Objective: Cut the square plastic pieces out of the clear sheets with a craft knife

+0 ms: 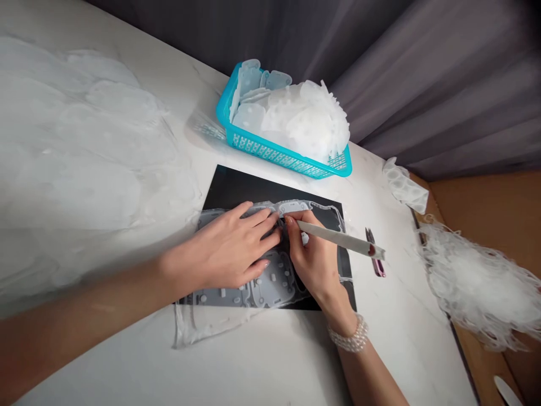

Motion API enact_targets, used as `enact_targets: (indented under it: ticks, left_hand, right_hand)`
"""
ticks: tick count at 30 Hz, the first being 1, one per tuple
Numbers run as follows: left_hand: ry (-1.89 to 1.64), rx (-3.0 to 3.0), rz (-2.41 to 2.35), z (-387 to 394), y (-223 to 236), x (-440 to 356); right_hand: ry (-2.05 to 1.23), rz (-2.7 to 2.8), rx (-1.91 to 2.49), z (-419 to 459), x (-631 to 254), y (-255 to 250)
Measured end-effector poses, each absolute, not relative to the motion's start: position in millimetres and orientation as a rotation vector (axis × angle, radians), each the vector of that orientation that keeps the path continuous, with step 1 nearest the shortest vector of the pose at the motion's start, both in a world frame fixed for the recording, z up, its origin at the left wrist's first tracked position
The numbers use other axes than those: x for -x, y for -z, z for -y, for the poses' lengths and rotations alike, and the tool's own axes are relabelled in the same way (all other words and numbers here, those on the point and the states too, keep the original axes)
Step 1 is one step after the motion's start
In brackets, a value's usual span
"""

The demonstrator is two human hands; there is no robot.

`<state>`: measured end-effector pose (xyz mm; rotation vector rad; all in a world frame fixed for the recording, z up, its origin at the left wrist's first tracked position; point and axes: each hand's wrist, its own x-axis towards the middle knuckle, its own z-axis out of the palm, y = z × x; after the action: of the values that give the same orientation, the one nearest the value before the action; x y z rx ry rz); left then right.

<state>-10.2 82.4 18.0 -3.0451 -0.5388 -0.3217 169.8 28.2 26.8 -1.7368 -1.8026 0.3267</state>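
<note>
A translucent, rubbery sheet [273, 282] with moulded shapes and small raised pegs lies across a black mat [240, 186], its lower left edge hanging over onto the table. My left hand [228, 248] rests palm down on this sheet, fingers spread. Just right of those fingertips, my right hand [316, 262] pinches a slim, pen-like tool [342, 239] with a pale wrapped handle. The handle slants up to the right, while the working tip at the sheet is hidden by my fingers. A beaded bracelet [350, 335] circles my right wrist.
A blue basket [270, 151] full of translucent cut pieces [304, 121] stands behind the mat. Stacked translucent sheets [84, 152] cover the table's left. Small snips [375, 254] lie at right, near a translucent scrap [403, 186]. Stringy offcuts [477, 282] heap over a cardboard box [486, 208].
</note>
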Motion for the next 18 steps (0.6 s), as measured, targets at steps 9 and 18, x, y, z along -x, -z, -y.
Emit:
enact_targets:
  ticks: [9, 18]
  left_hand:
    - [0.3, 3.089, 0.55, -84.5, -19.2, 11.5]
    - [0.294, 3.07, 0.534, -82.9, -21.4, 12.6]
  right_hand:
    - [-0.233, 1.887, 1.789, -9.7, -164.2, -36.2]
    - [-0.013, 2.112, 1.682, -13.8, -167.5, -15.0]
